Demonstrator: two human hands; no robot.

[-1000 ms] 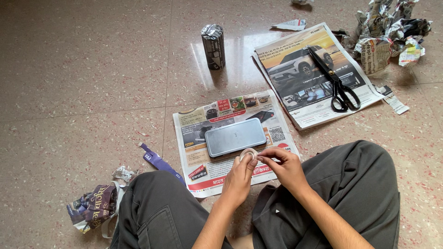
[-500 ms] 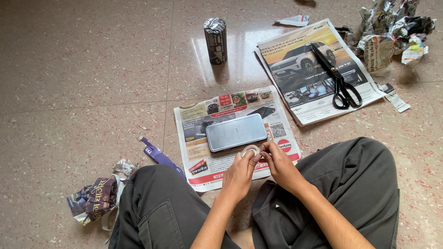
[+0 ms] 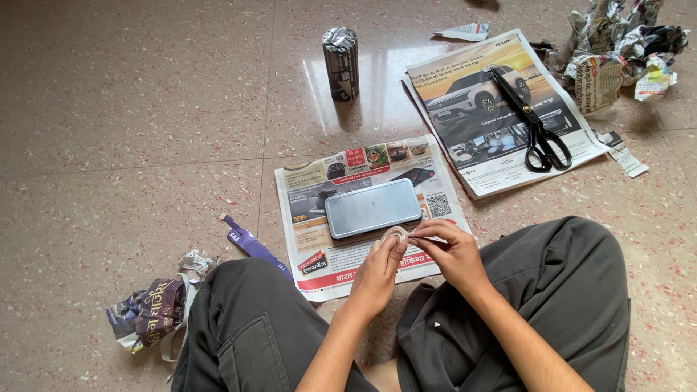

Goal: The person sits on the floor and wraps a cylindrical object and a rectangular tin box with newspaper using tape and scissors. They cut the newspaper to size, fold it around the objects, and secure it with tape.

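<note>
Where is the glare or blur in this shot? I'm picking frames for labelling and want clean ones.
Head view: window glare streaks the polished floor beside the wrapped cylinder; the metal tin has a soft sheen; left hand, right hand and tape roll are sharp; shadows soft.

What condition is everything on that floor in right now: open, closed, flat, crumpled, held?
Tape roll: held between both hands.
Left hand: gripping the roll.
Right hand: fingers pinched at the roll's edge.
Grey tin: closed, lying flat on a newspaper sheet.
Scissors: closed, lying on a second sheet.
Wrapped cylinder: upright.
Paper wads: crumpled.
</note>
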